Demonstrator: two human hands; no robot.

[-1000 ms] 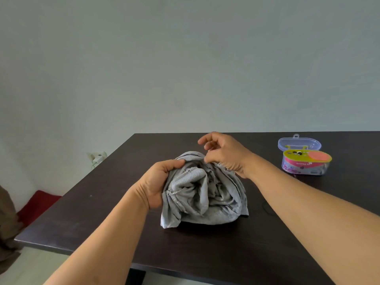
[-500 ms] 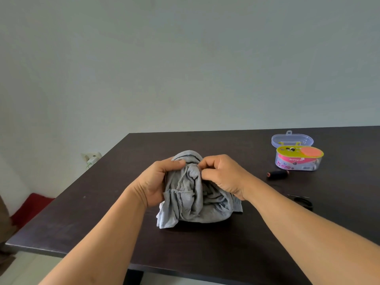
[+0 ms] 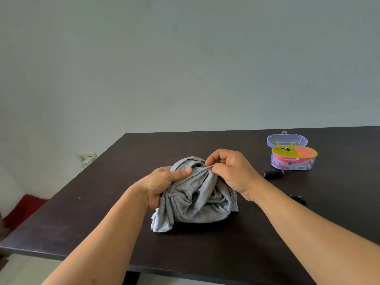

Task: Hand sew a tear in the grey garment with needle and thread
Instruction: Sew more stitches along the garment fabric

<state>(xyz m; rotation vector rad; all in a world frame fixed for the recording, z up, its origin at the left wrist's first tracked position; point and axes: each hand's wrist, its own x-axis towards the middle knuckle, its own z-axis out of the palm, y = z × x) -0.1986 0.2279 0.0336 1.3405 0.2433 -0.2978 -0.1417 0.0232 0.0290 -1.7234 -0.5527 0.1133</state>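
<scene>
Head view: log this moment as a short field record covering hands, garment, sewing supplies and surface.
left hand: grips the bunched grey garment
right hand: pinches the garment's top edge
needle: not visible
sewing kit box: lid open, far right
thread spool: dark, lying beside the box
surface: dark table

Left hand (image 3: 162, 183) and right hand (image 3: 232, 171) pinch the bunched grey garment (image 3: 197, 198); sewing kit box (image 3: 293, 158) sits beyond the right hand.
</scene>
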